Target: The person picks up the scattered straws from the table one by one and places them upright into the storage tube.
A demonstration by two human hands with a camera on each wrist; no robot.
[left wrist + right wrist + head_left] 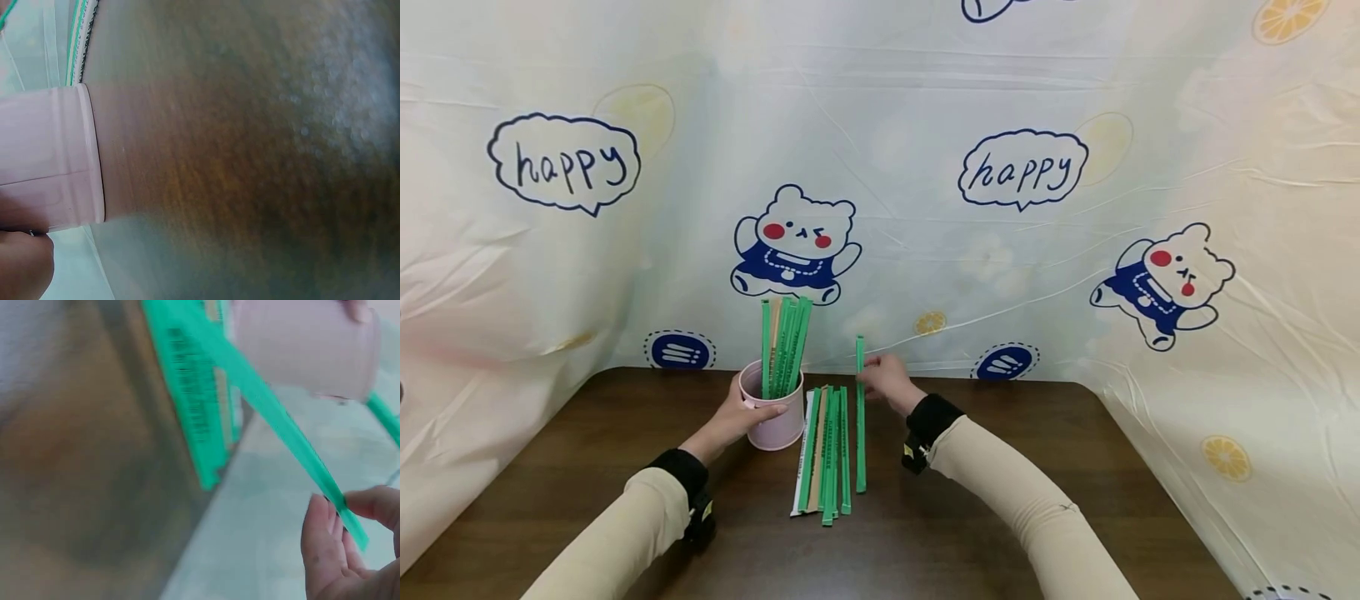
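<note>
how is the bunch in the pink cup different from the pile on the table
The bunch stands upright in the cup, while the pile lies on the table. The pile has a white strip at its left edge; no white shows in the bunch. The left hand holds the bunch's cup, but neither of the hands touches the pile. Both are mostly green with some tan.

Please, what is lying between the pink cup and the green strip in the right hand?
The head view shows a group of strips, mostly green, also tan and white, lying on the table.
</note>
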